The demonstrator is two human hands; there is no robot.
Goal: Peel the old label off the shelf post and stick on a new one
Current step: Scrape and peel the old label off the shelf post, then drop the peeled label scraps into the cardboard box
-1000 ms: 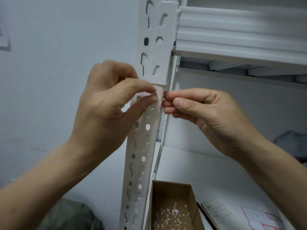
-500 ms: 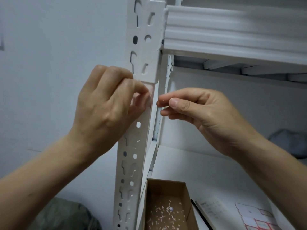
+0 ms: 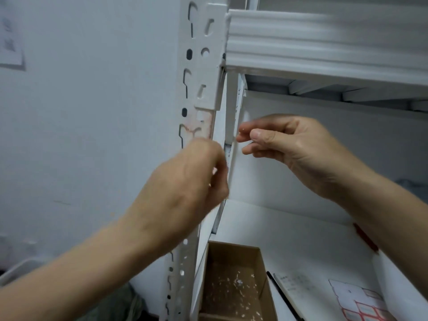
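Note:
The white slotted shelf post [image 3: 203, 66] stands upright in the middle. Just below its bracket, a patch of reddish label residue [image 3: 200, 125] lies bare on the post face. My left hand [image 3: 185, 181] is blurred below that patch, its fingers curled shut, and a pale scrap of the old label [image 3: 214, 170] shows between the fingertips. My right hand [image 3: 289, 149] hovers just right of the post. Thumb and forefinger are pinched together, and I see nothing clearly between them.
A brown cardboard box [image 3: 231, 246] holding several paper scraps sits on the white lower shelf [image 3: 289, 239]. To its right lie a black pen [image 3: 282, 295] and a sheet of red-bordered labels [image 3: 361, 302]. A white shelf beam [image 3: 324, 42] runs overhead.
My left hand has dropped down and away from the post face, uncovering the reddish residue patch it covered before. My right hand has stayed beside the post.

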